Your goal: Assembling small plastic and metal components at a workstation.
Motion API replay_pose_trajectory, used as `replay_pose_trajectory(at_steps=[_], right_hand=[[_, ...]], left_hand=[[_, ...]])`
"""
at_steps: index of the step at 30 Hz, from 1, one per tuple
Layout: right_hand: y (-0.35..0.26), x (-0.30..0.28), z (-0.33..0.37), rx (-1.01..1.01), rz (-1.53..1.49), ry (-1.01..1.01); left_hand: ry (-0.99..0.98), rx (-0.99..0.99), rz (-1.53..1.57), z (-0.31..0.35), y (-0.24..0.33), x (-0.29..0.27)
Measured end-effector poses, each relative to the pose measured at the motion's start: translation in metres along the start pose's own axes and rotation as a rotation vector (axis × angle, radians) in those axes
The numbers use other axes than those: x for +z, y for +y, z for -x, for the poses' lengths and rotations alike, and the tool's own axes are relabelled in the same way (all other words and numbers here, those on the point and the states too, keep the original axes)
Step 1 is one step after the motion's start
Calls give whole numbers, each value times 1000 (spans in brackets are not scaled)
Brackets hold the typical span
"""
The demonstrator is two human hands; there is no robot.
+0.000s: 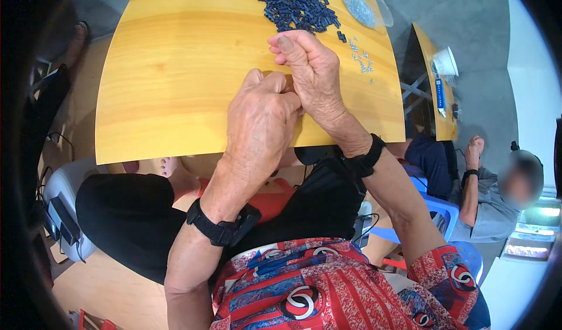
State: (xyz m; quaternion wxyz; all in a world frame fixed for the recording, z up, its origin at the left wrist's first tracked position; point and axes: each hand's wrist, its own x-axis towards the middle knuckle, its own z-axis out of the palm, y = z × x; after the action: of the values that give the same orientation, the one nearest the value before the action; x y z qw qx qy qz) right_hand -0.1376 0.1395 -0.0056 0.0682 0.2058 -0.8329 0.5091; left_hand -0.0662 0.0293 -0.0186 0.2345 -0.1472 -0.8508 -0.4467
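Observation:
My left hand [261, 112] is closed, its fingers curled down over the wooden table [170, 78]. Pressed against it, my right hand [316, 75] is closed too, thumb folded over bent fingers. Whatever they hold between them, if anything, is hidden by the fingers. Just beyond my right hand lies a pile of small black plastic pieces [298, 9]. One black piece [342, 36] sits apart at the pile's right side. Small silver screw-like parts [363, 57] are scattered to the right of my right hand.
A clear bag of small silvery parts [360, 9] rests at the table's far right edge. Further right, a seated person [489, 195] is beside another table [436, 96], which bears a white tub [445, 62] and a blue box [440, 93]. A blue plastic chair [448, 213] stands nearby.

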Motion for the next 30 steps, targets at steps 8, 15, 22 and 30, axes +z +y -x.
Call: replay_pose_trajectory(at_steps=[8, 15, 22, 30], right_hand=[[8, -1, -1, -55, 73, -21], [7, -3, -3, -68, 133, -29], [12, -2, -3, -120, 117, -12], [7, -1, -8, -143, 290, -29]], left_hand=[[17, -58, 56, 0, 1, 3], [35, -67, 52, -2, 0, 5], [76, -54, 77, -2, 0, 8], [111, -77, 122, -3, 0, 10]])
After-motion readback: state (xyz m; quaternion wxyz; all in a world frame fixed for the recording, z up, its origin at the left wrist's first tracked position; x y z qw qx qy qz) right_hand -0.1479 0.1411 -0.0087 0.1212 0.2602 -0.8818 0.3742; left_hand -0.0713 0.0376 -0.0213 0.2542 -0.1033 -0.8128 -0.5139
